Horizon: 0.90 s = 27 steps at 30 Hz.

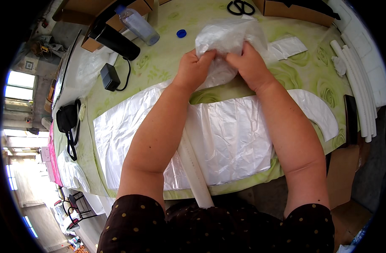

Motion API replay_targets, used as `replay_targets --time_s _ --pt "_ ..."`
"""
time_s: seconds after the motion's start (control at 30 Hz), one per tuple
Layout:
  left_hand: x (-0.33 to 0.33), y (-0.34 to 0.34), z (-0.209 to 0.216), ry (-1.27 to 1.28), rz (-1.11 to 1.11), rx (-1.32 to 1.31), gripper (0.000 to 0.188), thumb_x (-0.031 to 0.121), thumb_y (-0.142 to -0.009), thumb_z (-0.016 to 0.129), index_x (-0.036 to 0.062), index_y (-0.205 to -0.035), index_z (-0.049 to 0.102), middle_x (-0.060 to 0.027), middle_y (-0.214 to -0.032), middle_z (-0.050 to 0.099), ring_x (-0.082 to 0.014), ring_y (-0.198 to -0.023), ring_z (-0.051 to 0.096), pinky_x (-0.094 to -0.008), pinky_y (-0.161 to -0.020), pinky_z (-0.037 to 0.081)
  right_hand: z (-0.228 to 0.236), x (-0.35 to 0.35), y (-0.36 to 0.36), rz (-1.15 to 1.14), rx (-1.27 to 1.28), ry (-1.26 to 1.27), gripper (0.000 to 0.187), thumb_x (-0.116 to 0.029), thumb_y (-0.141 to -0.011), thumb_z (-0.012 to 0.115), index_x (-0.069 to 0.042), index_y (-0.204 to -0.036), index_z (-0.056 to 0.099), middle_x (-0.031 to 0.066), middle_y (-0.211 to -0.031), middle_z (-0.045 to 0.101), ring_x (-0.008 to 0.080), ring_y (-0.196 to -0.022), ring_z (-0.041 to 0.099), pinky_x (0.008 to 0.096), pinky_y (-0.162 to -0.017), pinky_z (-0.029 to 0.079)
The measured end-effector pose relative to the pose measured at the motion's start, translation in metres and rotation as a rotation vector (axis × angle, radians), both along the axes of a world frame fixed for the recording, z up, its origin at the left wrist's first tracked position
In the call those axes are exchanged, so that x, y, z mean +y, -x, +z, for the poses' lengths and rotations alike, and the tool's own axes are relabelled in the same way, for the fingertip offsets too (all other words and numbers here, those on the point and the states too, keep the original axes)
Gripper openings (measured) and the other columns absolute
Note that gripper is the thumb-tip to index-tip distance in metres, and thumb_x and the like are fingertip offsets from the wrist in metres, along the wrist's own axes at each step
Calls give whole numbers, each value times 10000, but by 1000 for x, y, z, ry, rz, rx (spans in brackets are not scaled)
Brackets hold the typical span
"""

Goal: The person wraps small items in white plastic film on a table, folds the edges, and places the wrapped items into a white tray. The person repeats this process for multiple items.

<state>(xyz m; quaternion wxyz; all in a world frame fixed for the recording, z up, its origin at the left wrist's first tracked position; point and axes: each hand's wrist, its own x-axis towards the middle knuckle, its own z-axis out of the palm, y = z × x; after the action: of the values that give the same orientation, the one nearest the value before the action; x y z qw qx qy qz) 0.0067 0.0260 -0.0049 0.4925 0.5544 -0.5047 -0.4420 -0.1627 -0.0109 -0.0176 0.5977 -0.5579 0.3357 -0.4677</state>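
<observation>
Bright windows (20,86) are left of the flowery green table (165,59), and over the table the left hand (193,69) and right hand (250,65) hold crinkly clear plastic (218,36).

- Clear plastic (229,33) is hiding fingertips of the left hand (194,69) and right hand (250,64).
- The top edge is cropping a cardboard box (296,12).

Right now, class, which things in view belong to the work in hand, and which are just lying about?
Apparently in the work:
- crumpled clear plastic, in the left hand and right hand
- white plastic sheeting, beneath the forearms

Apparently lying about, untouched:
- clear bottle
- blue cap
- black cylinder
- black pouch
</observation>
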Motion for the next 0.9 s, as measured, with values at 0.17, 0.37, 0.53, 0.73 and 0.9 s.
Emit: replay_targets --time_s 0.17,0.37,0.53,0.73,0.9 --pt "0 -2 -5 82 -60 -29 224 191 -954 622 -4 -1013 716 -26 -929 691 -107 -850 597 -275 -765 502 0 -1 -5 -157 -116 -131 496 -238 -877 646 56 -1264 547 121 -1162 639 212 -1043 598 327 -901 486" --pt "3 1 1 45 -48 35 232 186 -933 665 -4 -1060 704 -41 -982 703 -119 -900 618 -284 -802 514 0 -9 -2 -324 -290 -257 468 -256 -916 596 41 -1272 541 124 -1171 634 226 -1042 595 338 -894 487" --pt "7 7 13 56 -39 -190 288 209 -912 708 4 -1114 695 -51 -1017 707 -123 -922 632 -286 -818 519 -8 -12 0 -246 -347 -225 438 -219 -900 601 28 -1259 559 115 -1155 645 229 -1038 603 334 -902 484" --pt "-1 0 8 -23 74 44 283 229 -932 673 6 -1105 700 -34 -1004 701 -111 -892 621 -278 -784 509 10 6 3 15 -109 -59 435 -226 -915 630 0 -1278 553 85 -1165 652 196 -1032 620 335 -911 492" --pt "-1 -1 5 -7 44 90 292 235 -940 659 -5 -1103 699 -31 -1008 697 -107 -907 612 -278 -787 504 -2 -3 -1 -166 157 50 459 -283 -890 644 33 -1219 603 112 -1112 687 214 -1014 640 328 -902 489"
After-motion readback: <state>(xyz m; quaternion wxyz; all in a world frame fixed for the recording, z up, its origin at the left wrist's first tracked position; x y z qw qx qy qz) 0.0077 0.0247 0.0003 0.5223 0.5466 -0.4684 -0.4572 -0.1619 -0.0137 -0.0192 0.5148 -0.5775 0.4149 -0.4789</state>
